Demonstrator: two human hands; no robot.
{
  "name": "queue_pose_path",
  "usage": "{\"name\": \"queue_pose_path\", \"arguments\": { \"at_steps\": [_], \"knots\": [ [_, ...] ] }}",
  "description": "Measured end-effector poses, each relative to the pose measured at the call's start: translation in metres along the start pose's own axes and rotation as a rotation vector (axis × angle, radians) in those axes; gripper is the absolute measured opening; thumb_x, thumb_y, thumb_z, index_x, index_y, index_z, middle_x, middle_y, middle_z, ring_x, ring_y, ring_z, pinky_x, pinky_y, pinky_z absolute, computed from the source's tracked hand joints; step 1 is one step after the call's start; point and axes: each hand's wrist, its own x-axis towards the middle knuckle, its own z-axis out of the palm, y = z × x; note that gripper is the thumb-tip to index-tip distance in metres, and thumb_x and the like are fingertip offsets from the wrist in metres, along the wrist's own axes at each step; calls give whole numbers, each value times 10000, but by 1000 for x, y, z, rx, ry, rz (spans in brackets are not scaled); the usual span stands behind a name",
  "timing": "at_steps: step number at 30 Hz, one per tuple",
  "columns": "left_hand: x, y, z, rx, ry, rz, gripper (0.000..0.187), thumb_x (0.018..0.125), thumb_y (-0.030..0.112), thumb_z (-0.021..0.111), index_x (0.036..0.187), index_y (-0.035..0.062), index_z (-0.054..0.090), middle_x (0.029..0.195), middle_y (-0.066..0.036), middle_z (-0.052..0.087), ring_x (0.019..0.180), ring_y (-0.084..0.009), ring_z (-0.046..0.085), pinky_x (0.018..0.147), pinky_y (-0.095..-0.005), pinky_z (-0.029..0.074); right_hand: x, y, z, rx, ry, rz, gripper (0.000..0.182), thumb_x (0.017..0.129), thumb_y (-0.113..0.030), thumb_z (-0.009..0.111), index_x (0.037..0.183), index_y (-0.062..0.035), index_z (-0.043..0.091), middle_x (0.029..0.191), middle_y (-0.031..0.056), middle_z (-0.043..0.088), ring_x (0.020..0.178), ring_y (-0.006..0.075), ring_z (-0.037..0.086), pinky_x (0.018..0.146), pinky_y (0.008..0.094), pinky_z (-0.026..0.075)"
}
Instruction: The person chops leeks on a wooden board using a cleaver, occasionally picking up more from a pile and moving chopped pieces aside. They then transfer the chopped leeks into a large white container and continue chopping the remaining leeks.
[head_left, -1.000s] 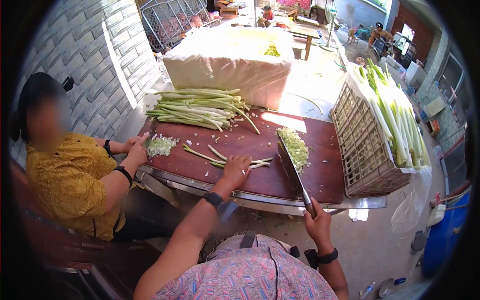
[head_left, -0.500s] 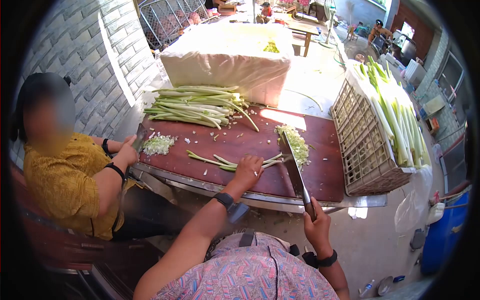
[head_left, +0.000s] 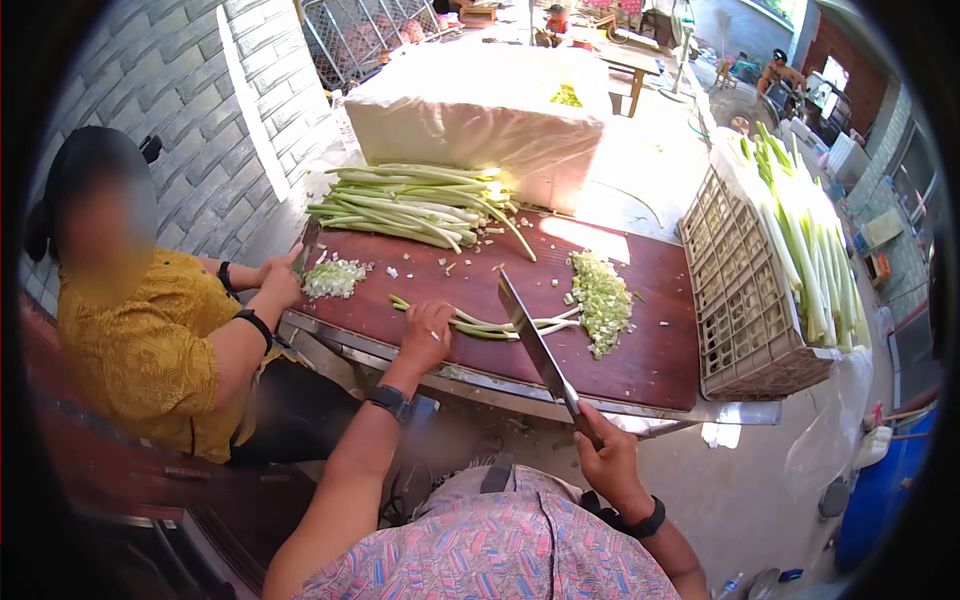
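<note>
- On the red-brown board (head_left: 655, 330), near the front edge of the table (head_left: 475, 381): loose stalks (head_left: 490, 328), slender, pale green to whitish, deeper green at the left ends. They run left to right, slightly curved and spread. Exact count cannot be made; hand and blade hide parts.
- Left grip (head_left: 427, 335): laid over the stalks toward their left end, fingers bent downward. Whether it is closed around them cannot be told.
- Right grip (head_left: 612, 465): clenched on the dark handle of the knife (head_left: 540, 345). Blade long, broad and grey, slanting away to the left, across the stalks in this view. Contact with the board cannot be confirmed.
- Chopped pieces (head_left: 602, 305): 1 heap right of the blade, beside the stalks' right ends; small, moist-looking, white and light green.
- Far left of board: stacked stalks (head_left: 410, 205), long, uncut, uneven at the ends.
- Right side: plastic crate (head_left: 745, 290), tilted, holding further long stalks.
- At left: 1 co-worker (head_left: 150, 350), yellow top, both hands beside a 2nd chopped heap (head_left: 336, 278).
</note>
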Motion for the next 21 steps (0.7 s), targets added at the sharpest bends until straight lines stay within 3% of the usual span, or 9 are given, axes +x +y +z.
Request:
{"name": "queue_pose_path", "arguments": {
  "at_steps": [10,11,12,14,21],
  "knots": [
    [-10,-12,-4,13,10,64,56,783,94,640,828,111,612,820,-63,570,855,-283,557,791,-431,415,-6,-28,40,-75,-103,-2,467,821,-33,659,1281,-79,603,972,211,699,853,273,717,746,319,536],
    [-10,-15,-5,6,16,69,56,783,94,640,828,111,612,820,-63,570,855,-283,557,791,-431,415,-7,-24,49,-47,-64,-45,499,812,-121,676,1304,-139,593,828,205,663,742,381,654,690,447,517],
    [-11,-17,-5,-2,-11,78,98,777,87,654,866,102,615,866,-64,595,881,-284,568,801,-431,414,-6,-31,53,-52,-59,-43,499,812,-121,676,1304,-139,593,828,205,663,742,381,654,690,447,517],
    [-13,-23,-1,-20,-42,87,142,770,80,668,903,93,619,912,-64,621,908,-286,579,811,-430,414,-7,-43,59,-109,-93,65,463,823,-33,660,1282,-66,603,980,215,700,868,287,717,735,323,534],
    [-12,-26,6,-68,-25,155,92,762,68,660,829,70,597,809,-101,545,834,-299,551,796,-441,413,-6,-65,81,-204,-67,122,463,835,-53,654,1294,-72,596,951,215,699,846,305,714,724,329,534]
  ]
}}
